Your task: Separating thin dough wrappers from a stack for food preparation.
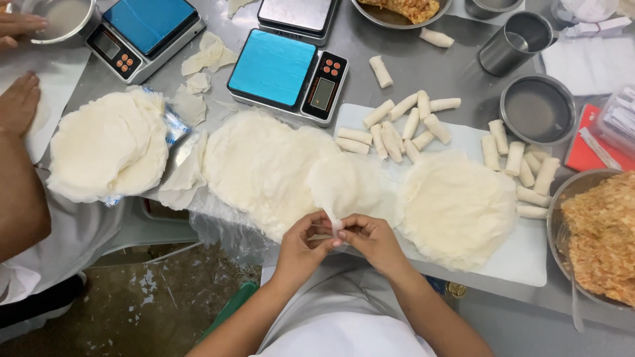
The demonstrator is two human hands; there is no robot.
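Bowl of filling (598, 238) cut by right edge; co-worker's bowl (59, 20) cropped at top.

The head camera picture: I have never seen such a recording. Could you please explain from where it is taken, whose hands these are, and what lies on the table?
The camera sits on a person's head and looks down at a grey metal table. The left hand and right hand are the wearer's own; together they pinch the edge of a thin round white wrapper sheet. Around it lie stacks of white wrappers, small rolled white spring rolls on a white board, two blue-topped kitchen scales, and a metal bowl of orange minced filling. The arm at the left edge belongs to another person.
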